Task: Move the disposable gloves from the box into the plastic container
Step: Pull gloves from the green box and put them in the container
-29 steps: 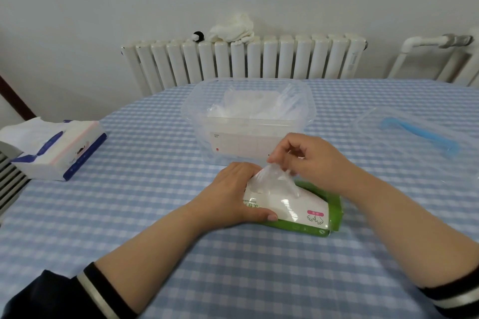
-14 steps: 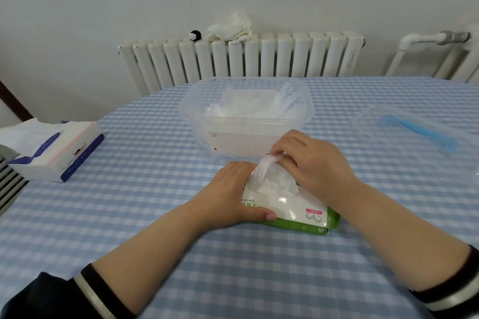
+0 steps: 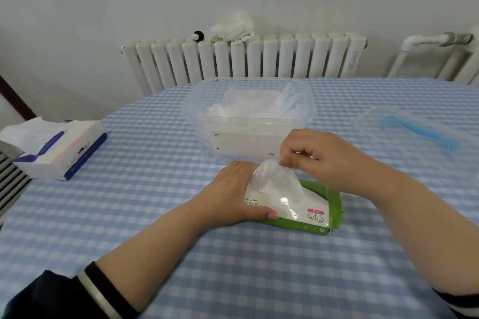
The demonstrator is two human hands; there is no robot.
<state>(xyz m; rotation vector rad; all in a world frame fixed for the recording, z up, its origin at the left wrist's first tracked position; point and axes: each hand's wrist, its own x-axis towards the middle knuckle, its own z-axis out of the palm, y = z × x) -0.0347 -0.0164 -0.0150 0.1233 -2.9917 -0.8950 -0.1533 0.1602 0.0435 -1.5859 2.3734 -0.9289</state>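
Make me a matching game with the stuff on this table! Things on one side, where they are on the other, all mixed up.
Things:
1. glove box
2. tissue pack
3. plastic container
4. lid

Places:
A. far right of the table
B. under the left hand
C. left edge of the table
D. just behind the glove box

Pairs: 1-B, 2-C, 3-D, 4-A
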